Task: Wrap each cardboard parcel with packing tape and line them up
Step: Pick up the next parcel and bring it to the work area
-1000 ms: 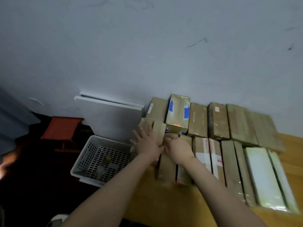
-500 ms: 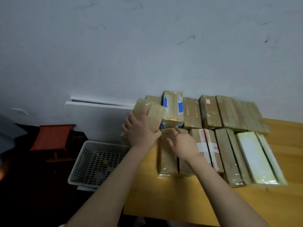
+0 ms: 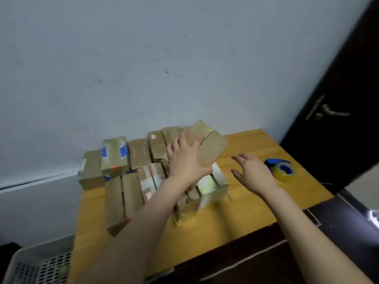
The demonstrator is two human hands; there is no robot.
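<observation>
My left hand (image 3: 185, 160) gripping a tilted parcel (image 3: 207, 145) above the rows, my right hand (image 3: 253, 172) spread, empty, near the tape (image 3: 282, 169)

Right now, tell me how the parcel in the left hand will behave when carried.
Probably stiff: the parcel shows flat faces, tilted in the left hand. Likely light, since one hand carries it. Boxy, so unlikely to roll.

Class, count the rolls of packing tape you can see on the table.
1: the roll of tape lies at the right edge of the table, beside the right hand. Others may be hidden behind the parcels.
</observation>
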